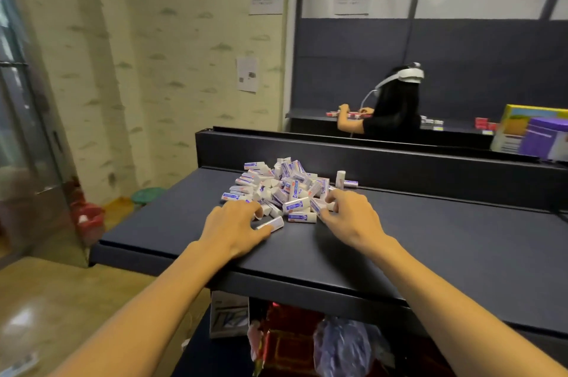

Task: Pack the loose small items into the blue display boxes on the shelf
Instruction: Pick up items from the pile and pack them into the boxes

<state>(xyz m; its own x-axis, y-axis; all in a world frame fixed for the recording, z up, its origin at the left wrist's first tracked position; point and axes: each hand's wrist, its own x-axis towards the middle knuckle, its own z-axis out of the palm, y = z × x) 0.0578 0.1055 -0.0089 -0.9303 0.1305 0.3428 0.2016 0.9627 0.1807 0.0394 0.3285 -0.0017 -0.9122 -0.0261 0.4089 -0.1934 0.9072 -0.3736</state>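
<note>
**Packing barely begun: both hands at a loose pile, no blue boxes in sight**

Two bare forearms reach forward from the bottom of the view over a dark shelf point(399, 241), and the hands meet the near edge of a heap of small items.

On the left, the left hand point(236, 227) lies palm down with fingers spread and gently bent. Its fingertips touch the nearest pieces, and one white tube point(272, 224) lies just under or beside the thumb; whether the hand actually grips anything cannot be told.

In the middle sits the pile of loose small items point(285, 186), short white cylinders with blue and purple labels, jumbled against one another toward the back of the shelf surface. A single tube point(340, 179) stands upright at the right edge of the heap.

To the right, the right hand point(350, 215) curls its fingers over a few pieces at the pile's near right corner and appears to pinch at least one between thumb and fingers.

Further right and behind, on a farther shelf, stands a yellow and purple carton point(534, 132). Another person point(390, 109) works at a shelf in the background.

No blue display box is visible anywhere, and the whole heap remains loose. By this evidence, nothing has been packed yet and nearly all the work is left.
</note>
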